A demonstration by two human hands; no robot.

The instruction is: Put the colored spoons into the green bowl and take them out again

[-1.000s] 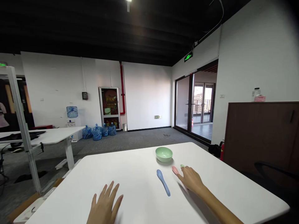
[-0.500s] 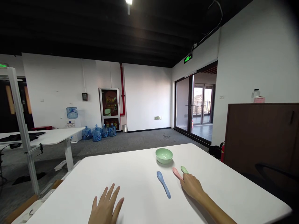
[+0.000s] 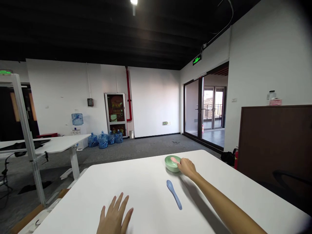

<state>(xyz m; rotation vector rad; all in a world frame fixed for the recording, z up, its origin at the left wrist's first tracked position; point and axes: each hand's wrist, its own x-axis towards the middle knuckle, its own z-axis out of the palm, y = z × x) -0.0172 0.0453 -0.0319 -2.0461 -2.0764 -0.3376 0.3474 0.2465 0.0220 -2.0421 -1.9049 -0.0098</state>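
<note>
A light green bowl [image 3: 171,164] stands near the far edge of the white table [image 3: 136,191]. My right hand [image 3: 187,167] is stretched out to its right rim, closed on a pink spoon [image 3: 174,160] whose bowl end hangs over the green bowl. A blue spoon [image 3: 174,193] lies flat on the table nearer to me. My left hand [image 3: 115,217] rests palm down at the near edge, fingers spread, holding nothing. The green spoon seen earlier is hidden behind my right arm or hand.
A dark brown cabinet [image 3: 275,136] stands to the right, with a black chair [image 3: 290,182] in front of it. At the left are another white desk [image 3: 46,144] and a metal frame post [image 3: 26,136]. Several blue water jugs [image 3: 103,139] line the far wall.
My right hand picked the pink spoon up off the table and carried it forward to the green bowl. The left hand stayed flat. The green spoon has gone out of sight.
</note>
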